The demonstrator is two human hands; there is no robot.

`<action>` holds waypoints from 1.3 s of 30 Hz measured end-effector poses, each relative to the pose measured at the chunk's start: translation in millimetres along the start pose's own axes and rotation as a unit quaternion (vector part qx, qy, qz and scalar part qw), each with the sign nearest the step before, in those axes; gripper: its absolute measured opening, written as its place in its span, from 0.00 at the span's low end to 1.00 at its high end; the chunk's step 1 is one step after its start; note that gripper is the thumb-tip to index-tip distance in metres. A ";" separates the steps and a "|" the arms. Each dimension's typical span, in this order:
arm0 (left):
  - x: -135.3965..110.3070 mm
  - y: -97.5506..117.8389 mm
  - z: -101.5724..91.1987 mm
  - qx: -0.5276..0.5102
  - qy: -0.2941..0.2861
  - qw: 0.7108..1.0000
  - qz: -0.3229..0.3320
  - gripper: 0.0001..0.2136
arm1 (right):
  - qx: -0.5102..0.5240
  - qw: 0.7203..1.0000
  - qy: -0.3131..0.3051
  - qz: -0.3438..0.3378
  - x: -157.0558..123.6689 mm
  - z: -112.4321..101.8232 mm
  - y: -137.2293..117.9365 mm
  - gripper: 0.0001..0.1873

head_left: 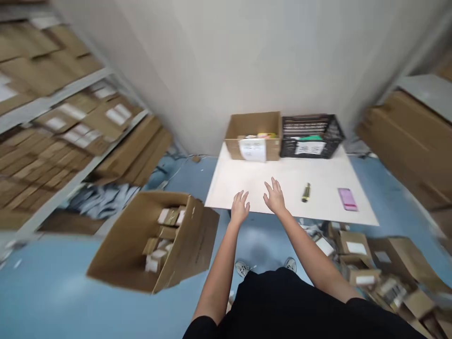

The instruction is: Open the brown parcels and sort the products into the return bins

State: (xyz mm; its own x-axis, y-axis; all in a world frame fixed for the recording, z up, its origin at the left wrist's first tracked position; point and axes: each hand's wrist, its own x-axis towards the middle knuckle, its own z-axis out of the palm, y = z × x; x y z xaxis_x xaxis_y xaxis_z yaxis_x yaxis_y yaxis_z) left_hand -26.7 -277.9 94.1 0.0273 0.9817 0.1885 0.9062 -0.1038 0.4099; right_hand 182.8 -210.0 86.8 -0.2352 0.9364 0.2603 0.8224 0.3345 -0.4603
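My left hand [240, 207] is held over the front edge of a white table [282, 176], fingers apart and nothing in it. My right hand [274, 195] hovers a little farther in, also spread and without any object. To its right lies a small dark and yellow tool, perhaps a box cutter [306, 193]. Farther right is a flat pink-purple object [348, 199] whose kind I cannot make out. A cardboard box [235, 147] with a paper sheet on its front stands at the table's back. Beside it is a black plastic crate [309, 123] holding something green.
A large open carton [116, 249] with small boxes inside stands on the blue floor at left. Shelves [67, 96] of cardboard boxes line the left side. Several boxes [355, 245] lie under and beside the table at right. Large cartons [409, 146] are stacked on the right.
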 end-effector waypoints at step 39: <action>-173.9 -659.4 -64.0 -0.078 0.068 0.812 -0.575 0.30 | 0.011 0.803 -0.438 -0.405 143.6 608.0 -565.3 0.43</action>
State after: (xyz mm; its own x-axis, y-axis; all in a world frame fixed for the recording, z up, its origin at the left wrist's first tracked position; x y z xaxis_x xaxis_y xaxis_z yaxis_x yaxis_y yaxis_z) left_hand -656.0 -390.3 -151.8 -0.8546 0.4191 -0.3066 0.2350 0.8387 0.4913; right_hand -630.9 -200.3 -131.7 -0.9698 0.1234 -0.2106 0.2096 0.8633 -0.4591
